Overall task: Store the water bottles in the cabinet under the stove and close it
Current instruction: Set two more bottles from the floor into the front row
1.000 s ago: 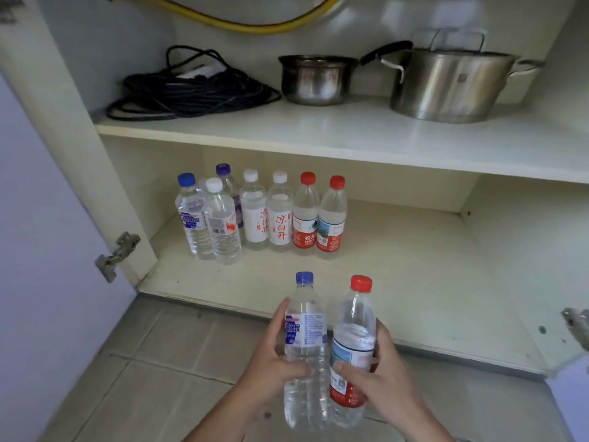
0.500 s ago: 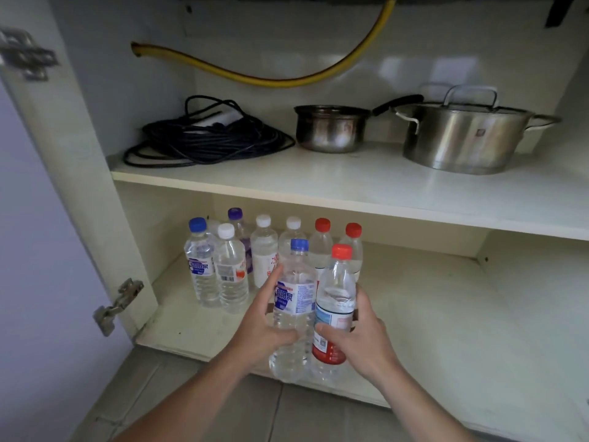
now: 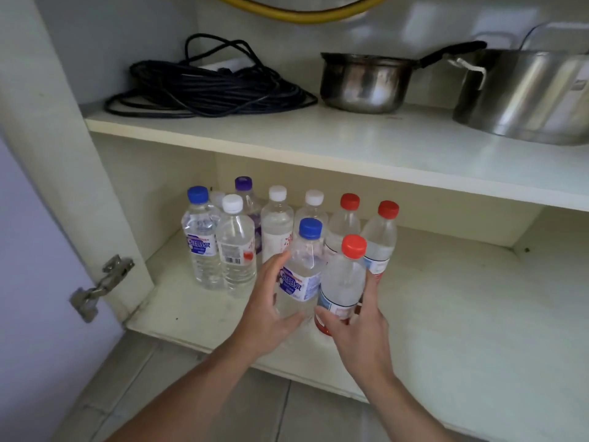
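Both hands have pushed further in since half a second back; the pair of bottles now sits over the lower shelf, just in front of the standing row. Left hand wraps the blue-cap bottle, fingers curled round its label. Right hand grips the red-cap bottle low on the body, thumb across the front. The two bottles touch each other. Can't tell if the bases are down yet.

To do it well: set both flat, close against the row near the shelf's left-back corner, keep them upright, release one at a time so neither tips the red-caps behind. Door on the left stands open; hinge is clear of the bottles.
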